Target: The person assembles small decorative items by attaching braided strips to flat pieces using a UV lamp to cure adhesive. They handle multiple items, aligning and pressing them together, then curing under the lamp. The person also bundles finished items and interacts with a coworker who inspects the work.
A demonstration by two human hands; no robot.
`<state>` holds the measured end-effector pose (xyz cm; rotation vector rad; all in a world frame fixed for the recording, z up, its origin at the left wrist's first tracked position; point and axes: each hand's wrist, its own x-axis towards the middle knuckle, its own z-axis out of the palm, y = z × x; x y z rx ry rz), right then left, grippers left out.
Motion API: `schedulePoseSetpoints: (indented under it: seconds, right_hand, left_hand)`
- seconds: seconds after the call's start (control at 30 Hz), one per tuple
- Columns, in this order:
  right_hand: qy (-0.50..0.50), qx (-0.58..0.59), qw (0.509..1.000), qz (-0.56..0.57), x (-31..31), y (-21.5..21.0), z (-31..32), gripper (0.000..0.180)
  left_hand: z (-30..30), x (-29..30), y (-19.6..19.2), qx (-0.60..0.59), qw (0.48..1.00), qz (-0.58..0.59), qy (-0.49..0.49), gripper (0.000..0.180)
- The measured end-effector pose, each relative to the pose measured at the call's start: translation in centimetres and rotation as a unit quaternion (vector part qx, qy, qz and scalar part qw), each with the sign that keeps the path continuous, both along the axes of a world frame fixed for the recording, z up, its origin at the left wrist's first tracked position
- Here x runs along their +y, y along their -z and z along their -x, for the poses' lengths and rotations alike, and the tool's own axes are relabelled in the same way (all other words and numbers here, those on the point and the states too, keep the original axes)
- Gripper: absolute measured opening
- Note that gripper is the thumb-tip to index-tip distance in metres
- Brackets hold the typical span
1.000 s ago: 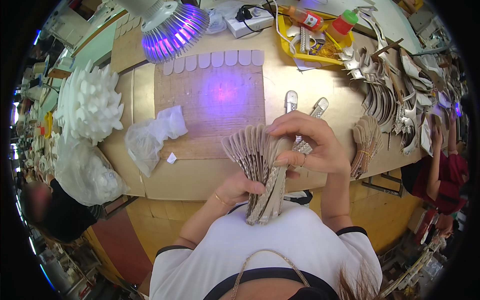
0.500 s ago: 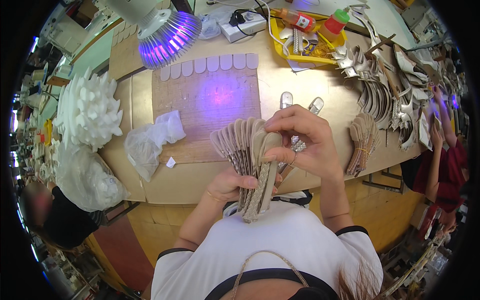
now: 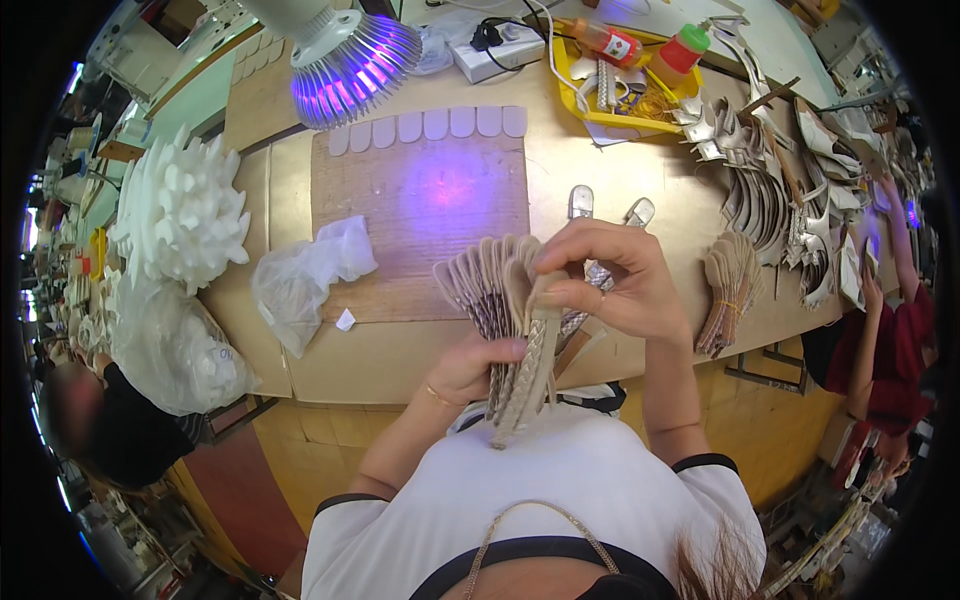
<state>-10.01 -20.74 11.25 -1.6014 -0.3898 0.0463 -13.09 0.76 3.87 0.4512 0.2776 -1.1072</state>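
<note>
A fanned bundle of beige straps (image 3: 481, 283) with rounded ends stands upright in front of my chest. My left hand (image 3: 466, 370) is closed around its lower part, thumb across the front. The foremost piece, a braided strap (image 3: 535, 362), tilts slightly to the right. Near its top, my right hand (image 3: 628, 285) pinches this strap between thumb and fingers. Just beyond the right hand, two silvery straps (image 3: 581, 203) with rounded tips lie on the table, partly hidden by it. Right of them rests another bundle of straps (image 3: 728, 285), tied with a band.
A lamp (image 3: 355, 70) glows purple over a cardboard sheet (image 3: 420, 220) edged with pale rounded pieces (image 3: 436, 125). Plastic bags (image 3: 315, 280) and white foam (image 3: 180, 225) lie left. A yellow tray (image 3: 610, 118) holds bottles; strap stacks (image 3: 760, 210) and a co-worker's arm (image 3: 868, 340) are at right.
My right hand has shifted slightly down with the front strap's top, which now leans toward it. The left hand keeps its hold. The whole view has shifted a little.
</note>
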Motion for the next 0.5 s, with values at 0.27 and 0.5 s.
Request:
schedulePoseSetpoints:
  seconds: [0.27, 0.5]
  right_hand:
    - [-0.134, 0.054, 0.989, -0.029, -3.3, -2.3, -0.9, 0.047]
    - [-0.129, -0.027, 0.983, 0.128, -1.2, -2.3, -2.1, 0.029]
  left_hand:
    - [-1.7, 0.5, 1.5, 0.089, 0.988, 0.126, 0.024, 0.052]
    - [-2.7, 0.6, -0.3, -0.042, 0.992, -0.057, 0.108, 0.045]
